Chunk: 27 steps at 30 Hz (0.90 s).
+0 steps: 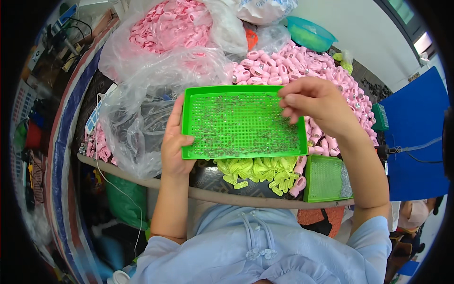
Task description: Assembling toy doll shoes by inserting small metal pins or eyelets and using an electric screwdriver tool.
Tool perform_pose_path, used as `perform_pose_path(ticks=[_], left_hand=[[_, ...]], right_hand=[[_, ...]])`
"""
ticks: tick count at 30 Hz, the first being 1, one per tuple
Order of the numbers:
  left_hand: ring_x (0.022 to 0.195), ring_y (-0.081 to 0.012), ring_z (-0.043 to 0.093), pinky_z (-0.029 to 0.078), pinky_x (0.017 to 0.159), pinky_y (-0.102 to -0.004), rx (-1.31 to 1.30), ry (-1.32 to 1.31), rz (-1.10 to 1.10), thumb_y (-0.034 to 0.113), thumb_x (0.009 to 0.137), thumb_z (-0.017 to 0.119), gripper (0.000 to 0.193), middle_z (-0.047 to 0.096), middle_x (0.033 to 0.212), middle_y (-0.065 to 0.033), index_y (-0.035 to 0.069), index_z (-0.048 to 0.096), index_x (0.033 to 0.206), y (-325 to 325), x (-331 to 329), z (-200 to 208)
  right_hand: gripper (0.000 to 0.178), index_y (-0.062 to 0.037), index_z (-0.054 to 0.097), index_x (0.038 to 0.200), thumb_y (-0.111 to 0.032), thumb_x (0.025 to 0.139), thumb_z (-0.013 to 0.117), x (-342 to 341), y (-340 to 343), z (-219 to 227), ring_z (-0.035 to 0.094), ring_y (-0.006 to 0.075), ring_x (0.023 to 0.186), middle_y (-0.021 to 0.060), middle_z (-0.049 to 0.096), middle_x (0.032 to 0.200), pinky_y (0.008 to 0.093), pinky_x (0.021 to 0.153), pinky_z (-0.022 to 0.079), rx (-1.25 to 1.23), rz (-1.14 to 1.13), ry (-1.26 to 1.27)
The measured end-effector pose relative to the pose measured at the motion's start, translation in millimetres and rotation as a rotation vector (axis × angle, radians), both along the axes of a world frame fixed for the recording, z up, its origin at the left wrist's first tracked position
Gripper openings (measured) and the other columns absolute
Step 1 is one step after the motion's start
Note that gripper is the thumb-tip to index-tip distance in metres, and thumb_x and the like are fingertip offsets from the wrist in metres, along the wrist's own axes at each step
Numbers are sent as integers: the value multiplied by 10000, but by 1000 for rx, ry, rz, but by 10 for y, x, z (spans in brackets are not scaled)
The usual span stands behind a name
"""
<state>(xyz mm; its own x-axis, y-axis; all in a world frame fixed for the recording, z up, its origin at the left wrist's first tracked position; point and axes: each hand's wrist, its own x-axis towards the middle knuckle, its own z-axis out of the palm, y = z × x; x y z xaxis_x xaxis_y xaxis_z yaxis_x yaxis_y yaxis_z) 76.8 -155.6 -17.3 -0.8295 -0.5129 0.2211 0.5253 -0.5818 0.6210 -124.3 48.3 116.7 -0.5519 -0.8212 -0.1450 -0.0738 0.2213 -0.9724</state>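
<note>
A bright green perforated tray (pixel 189 102) with many small metal pins scattered over its grid is held above the table. My left hand (pixel 174 142) grips the tray's left edge, thumb on top. My right hand (pixel 314 105) hovers over the tray's right side, fingers bent together and touching the pins near the upper right corner. Under the tray lies a heap of yellow-green plastic pieces (pixel 255 170). Pink plastic pieces (pixel 302 64) are piled behind and to the right of the tray.
A second, smaller green perforated tray (pixel 324 180) rests at the table's front right. Clear plastic bags (pixel 156 71) with more pink pieces stand at the left and back. A teal bowl (pixel 309 33) sits at the far back. A blue board (pixel 414 137) stands at right.
</note>
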Motion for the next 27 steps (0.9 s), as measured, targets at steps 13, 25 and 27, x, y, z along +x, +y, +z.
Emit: perform_pose_path(ticks=[13, 25, 27], left_hand=[[1403, -319, 434, 353, 1180, -459, 124, 60, -51, -35, 691, 572, 974, 389, 1549, -176, 40, 189, 1584, 230, -205, -55], [1487, -256, 284, 240, 1211, -423, 237, 365, -104, 379, 1030, 483, 805, 240, 1632, -143, 23, 40, 1600, 527, -224, -127], [1477, -260, 292, 239, 1206, -406, -96, 40, -5, 399, 1049, 443, 787, 251, 1620, -152, 9, 35, 1597, 490, -196, -80]], right_hand=[[373, -24, 648, 1286, -185, 952, 691, 72, 552, -919, 549, 46, 762, 3, 651, 970, 202, 675, 448, -200, -473, 362], [406, 8, 627, 1312, -35, 909, 626, 61, 858, -963, 563, 104, 1040, 26, 589, 1206, 221, 897, 444, -481, -500, -148], [393, 19, 624, 1308, -42, 920, 614, 86, 874, -1054, 562, 118, 1094, 39, 598, 1217, 250, 958, 431, -414, -532, -67]])
